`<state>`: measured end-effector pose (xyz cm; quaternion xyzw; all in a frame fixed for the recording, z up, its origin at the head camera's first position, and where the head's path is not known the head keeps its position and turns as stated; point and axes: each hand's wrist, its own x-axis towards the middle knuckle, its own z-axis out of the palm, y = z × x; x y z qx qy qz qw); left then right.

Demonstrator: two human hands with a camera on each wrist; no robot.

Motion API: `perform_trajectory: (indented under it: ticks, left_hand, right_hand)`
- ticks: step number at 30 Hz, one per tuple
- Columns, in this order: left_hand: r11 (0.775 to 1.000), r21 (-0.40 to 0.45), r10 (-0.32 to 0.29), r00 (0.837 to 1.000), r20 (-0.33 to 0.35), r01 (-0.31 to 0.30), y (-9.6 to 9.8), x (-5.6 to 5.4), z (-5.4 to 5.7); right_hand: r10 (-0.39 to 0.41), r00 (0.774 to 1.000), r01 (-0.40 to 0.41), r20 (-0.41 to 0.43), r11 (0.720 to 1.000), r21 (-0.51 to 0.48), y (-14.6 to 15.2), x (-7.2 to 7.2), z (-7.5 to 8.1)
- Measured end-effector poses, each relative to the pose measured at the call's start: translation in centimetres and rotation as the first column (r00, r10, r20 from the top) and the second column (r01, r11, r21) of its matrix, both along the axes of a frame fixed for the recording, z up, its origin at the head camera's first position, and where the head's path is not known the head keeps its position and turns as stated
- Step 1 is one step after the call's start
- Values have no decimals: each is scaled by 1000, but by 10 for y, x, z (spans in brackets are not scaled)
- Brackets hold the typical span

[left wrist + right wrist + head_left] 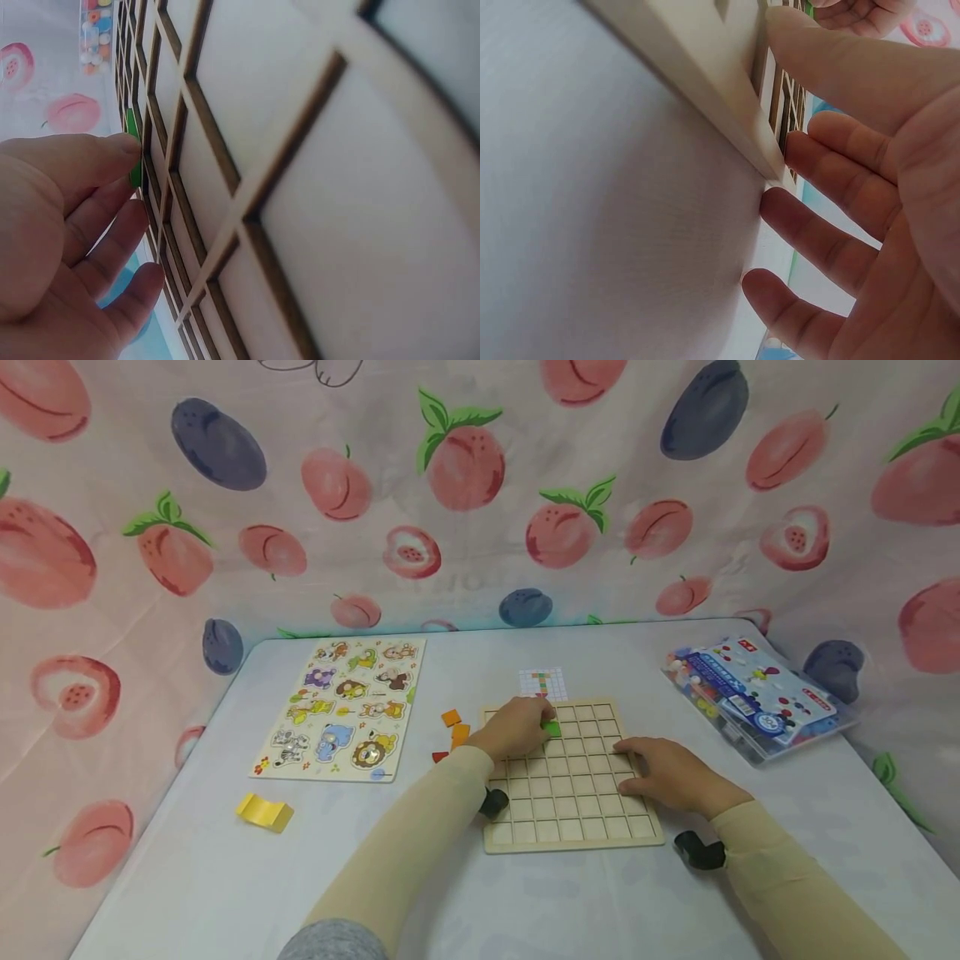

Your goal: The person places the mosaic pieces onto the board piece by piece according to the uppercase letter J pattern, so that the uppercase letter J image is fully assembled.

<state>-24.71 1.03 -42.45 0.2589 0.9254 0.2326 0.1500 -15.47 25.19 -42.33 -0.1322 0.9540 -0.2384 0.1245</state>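
Observation:
A wooden grid board (572,844) with square recesses lies in front of me. My left hand (516,728) reaches over its upper part and pinches a small green square tile (552,728) between thumb and fingertips. The left wrist view shows the green tile (130,120) standing out beside the thumb, close against the grid, with the other fingers spread. At the board's right edge rests my right hand (671,772), its fingers apart and holding no piece. In the right wrist view, the thumb of that hand (877,187) lies over the board's rim.
Orange tiles (460,736) and a red tile (439,757) lie left of the board. Behind it is a small printed grid card (552,681). An animal puzzle board (339,710) and a yellow wavy block (265,812) are at left; a clear bead box (757,697) is at right.

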Motion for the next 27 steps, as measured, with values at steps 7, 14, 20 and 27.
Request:
perform_trajectory:
  ticks: [7, 14, 20, 27]
  left_hand:
    - [1000, 5, -14, 1000, -27, 14, 0, -2, -3]
    - [1000, 14, -6, 1000, -19, 6, -1, -1, -2]
    - [1000, 23, -7, 1000, -12, 7, -3, 1, -1]
    - [999, 37, -6, 1000, -9, 6, -3, 0, -1]
  right_hand:
    - [5, 1000, -5, -4, 1000, 12, 0, 1, -1]
    - [6, 1000, -6, -5, 1000, 4, -1, 1, 0]
    - [6, 1000, -6, -8, 1000, 9, 0, 2, 0]
    - [7, 1000, -7, -11, 1000, 11, 0, 1, 0]
